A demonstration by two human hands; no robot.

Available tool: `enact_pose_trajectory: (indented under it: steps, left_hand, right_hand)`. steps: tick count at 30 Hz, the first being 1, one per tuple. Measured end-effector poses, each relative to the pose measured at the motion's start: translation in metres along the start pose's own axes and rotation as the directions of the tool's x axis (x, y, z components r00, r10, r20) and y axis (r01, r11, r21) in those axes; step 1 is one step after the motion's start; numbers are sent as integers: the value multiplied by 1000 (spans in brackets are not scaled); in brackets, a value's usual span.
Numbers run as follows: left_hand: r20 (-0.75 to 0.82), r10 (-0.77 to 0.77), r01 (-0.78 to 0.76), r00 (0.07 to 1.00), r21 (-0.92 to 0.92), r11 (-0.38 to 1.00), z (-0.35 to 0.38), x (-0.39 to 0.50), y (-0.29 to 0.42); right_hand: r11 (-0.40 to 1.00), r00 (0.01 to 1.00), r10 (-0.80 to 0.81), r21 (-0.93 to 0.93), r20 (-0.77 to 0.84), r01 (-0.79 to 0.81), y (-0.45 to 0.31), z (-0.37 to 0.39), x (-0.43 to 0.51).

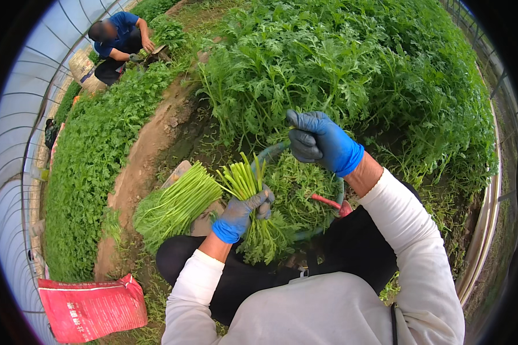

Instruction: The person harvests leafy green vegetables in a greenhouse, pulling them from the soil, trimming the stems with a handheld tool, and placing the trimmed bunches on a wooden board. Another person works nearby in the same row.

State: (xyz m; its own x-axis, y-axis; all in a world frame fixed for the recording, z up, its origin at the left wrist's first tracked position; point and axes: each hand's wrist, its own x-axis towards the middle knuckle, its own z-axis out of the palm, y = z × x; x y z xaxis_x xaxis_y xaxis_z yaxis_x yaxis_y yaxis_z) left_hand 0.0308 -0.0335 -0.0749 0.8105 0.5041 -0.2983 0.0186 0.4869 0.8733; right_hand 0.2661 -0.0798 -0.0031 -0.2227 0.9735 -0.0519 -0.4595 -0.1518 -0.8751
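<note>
My left hand (pixel 241 215), in a blue and grey glove, grips a bunch of leafy greens (pixel 241 179) around its stems. The cut ends point up and away from me, and the leaves hang below my fist. To its left lies a larger bundle of greens (pixel 187 189), stems side by side, on a flat brownish support (pixel 205 217). My right hand (pixel 317 140), gloved alike, is raised at the edge of the standing crop with its fingers curled in. A pale green speck shows by its fingertips; whether it pinches a stem is unclear.
Before me, loose leaves fill a round green-rimmed container (pixel 340 189) with a red handle-like piece (pixel 326 200). Dense leafy crop (pixel 328 60) stands ahead. A bare soil path (pixel 142 146) runs left. A red printed sack (pixel 95 308) lies lower left; another person (pixel 121 39) crouches upper left.
</note>
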Motion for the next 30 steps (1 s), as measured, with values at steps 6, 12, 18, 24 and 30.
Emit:
enact_pose_trajectory:
  steps: [6,12,18,24,30]
  left_hand:
    - [-29,74,-71,997,103,992,15,6,1]
    - [-49,66,-66,997,1,998,28,8,11]
    - [-35,55,-58,998,-85,995,26,17,2]
    - [-264,89,-122,960,-111,986,27,23,0]
    - [-305,66,-71,950,-2,998,34,26,-4]
  right_hand:
    - [578,934,-276,-816,-225,-25,31,2,14]
    - [893,952,-83,-446,-295,-61,38,-1,18]
    - [917,951,-121,-398,-285,-3,39,8,23]
    - [837,787,-456,-500,-416,220,36,16,22]
    - [321,846,-511,-947,-152,24,42,30,22]
